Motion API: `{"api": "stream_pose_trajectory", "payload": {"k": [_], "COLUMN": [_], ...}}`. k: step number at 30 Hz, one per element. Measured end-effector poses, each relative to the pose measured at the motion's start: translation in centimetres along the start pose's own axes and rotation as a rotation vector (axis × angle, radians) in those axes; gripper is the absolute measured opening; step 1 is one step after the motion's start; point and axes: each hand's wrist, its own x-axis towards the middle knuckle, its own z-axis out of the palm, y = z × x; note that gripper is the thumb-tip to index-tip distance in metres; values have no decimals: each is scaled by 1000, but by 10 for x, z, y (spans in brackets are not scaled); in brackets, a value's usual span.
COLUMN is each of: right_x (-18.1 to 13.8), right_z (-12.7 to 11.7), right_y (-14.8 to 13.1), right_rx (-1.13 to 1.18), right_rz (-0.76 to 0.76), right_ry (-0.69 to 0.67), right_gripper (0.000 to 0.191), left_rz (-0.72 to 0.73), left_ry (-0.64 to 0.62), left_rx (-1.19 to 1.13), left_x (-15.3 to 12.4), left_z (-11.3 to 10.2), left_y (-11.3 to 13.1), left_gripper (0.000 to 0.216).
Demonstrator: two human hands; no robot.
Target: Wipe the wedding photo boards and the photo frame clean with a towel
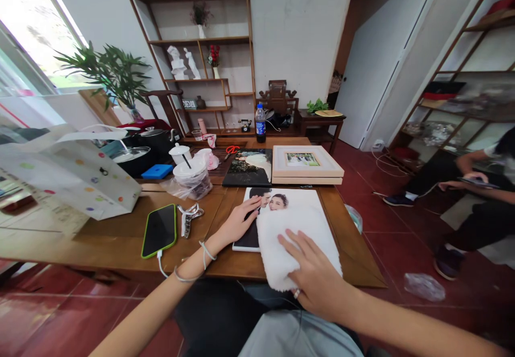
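A wedding photo panel [308, 199] showing a couple lies on the wooden table in front of me. My left hand [240, 218] rests on its left part, fingers stretched out over the picture, holding nothing. A fluffy white cloth [271, 244] covers much of the panel's lower right and reaches the table's near edge. On top of the cloth, my right hand [311, 268] grips it with fingers bent and spread; a ring shows at its lower side. What lies under the cloth is hidden.
Beyond the panel are a dark photo panel [247, 166] and stacked light frames [338, 168]. To the left are a phone [160, 231] on a cable, a hair claw [188, 220], a bagged cup [191, 172] and a paper bag [96, 185]. A person [478, 180] sits at right.
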Motion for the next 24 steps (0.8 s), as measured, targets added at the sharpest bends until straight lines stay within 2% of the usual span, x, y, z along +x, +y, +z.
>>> {"api": "stream_pose_trajectory", "payload": {"k": [3, 8, 11, 13, 17, 20, 24], "right_x": [16, 53, 63, 63, 54, 41, 22], "right_z": [-1, -6, -9, -9, -8, -5, -1], "right_y": [17, 71, 95, 102, 88, 57, 8], "right_rx": [25, -15, -59, -86, -147, -141, -91], "right_rz": [-11, 88, 142, 156, 156, 129, 8], "right_ry": [34, 147, 179, 162, 65, -7, -66], "right_gripper": [24, 29, 28, 27, 34, 31, 25], "left_rz": [11, -1, -11, -20, -70, -101, -94], "left_ry": [-7, 7, -2, -10, 1, -15, -33], "left_rx": [-3, 0, 0, 3, 30, 34, 7], "left_x": [0, -1, -1, -1, -1, 0, -1], "left_z": [0, 1, 1, 1, 4, 6, 7], "left_y": [-2, -3, -2, -2, -6, -10, -12], "left_gripper": [37, 37, 37, 38, 42, 44, 45]}}
